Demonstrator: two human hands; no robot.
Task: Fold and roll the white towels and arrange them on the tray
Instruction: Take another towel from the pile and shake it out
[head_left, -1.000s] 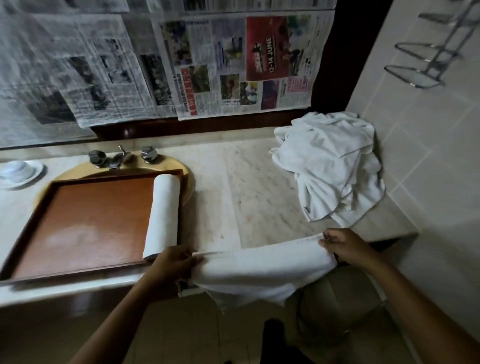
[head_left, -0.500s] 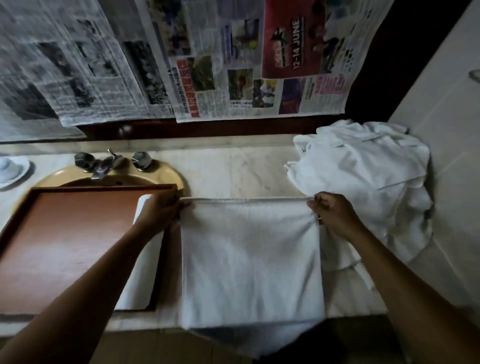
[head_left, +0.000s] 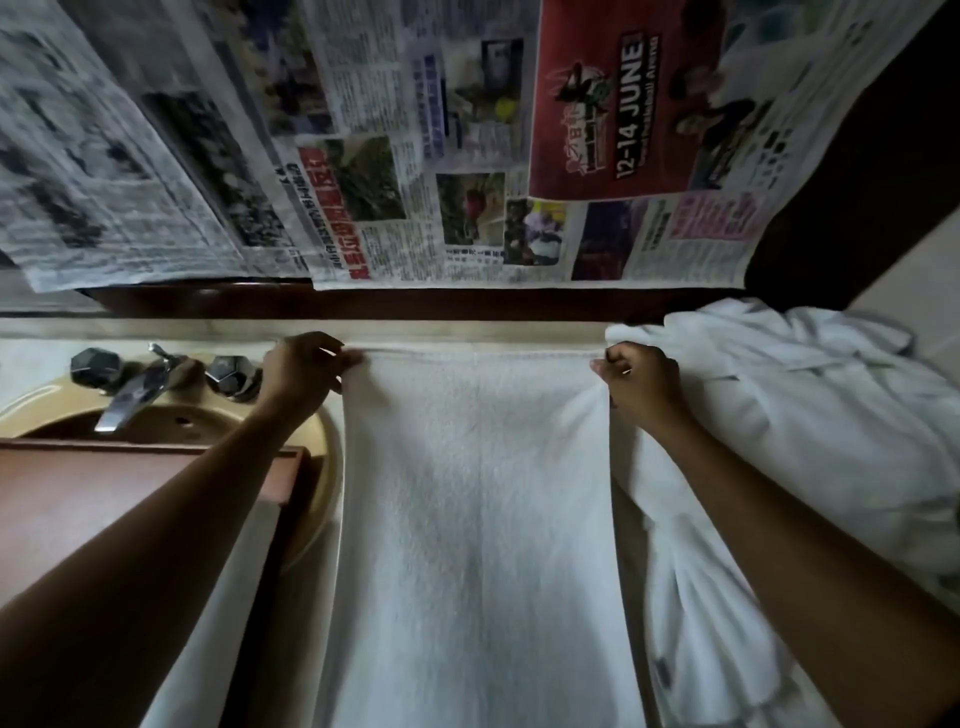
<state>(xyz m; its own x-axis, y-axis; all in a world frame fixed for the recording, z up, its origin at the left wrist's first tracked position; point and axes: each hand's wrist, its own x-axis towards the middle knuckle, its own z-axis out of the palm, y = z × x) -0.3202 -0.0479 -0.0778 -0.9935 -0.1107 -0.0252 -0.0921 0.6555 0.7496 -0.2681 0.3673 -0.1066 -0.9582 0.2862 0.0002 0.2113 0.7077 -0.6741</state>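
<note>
Right now your left hand (head_left: 306, 371) pinches the far left corner of the towel (head_left: 472, 519). Thumb and fingertips are closed on the hem and the other fingers are loosely curled. Your right hand (head_left: 641, 384) is balled into a fist round the far right corner, with a fold of cloth bunched beneath it.

Between your hands the far hem runs straight and taut, close along the back edge of the counter (head_left: 36, 353). From there the towel lies flat and open towards you, between your two forearms, and its near end runs out of view at the bottom.

Just right of your right hand, and touching that side of the towel, sits the pile (head_left: 805, 415) of loose white towels, rumpled and heaped against the wall. Your right forearm crosses over its near part.

To your left, the brown tray (head_left: 130, 493) rests across the sink (head_left: 317, 441), below the tap (head_left: 135, 387). Your left forearm passes over the tray's right end. One finished roll (head_left: 223, 623) lies along that end, partly hidden by your arm and just beside the flat towel.

Sheets of newspaper (head_left: 415, 156) hang on the wall above the counter.
</note>
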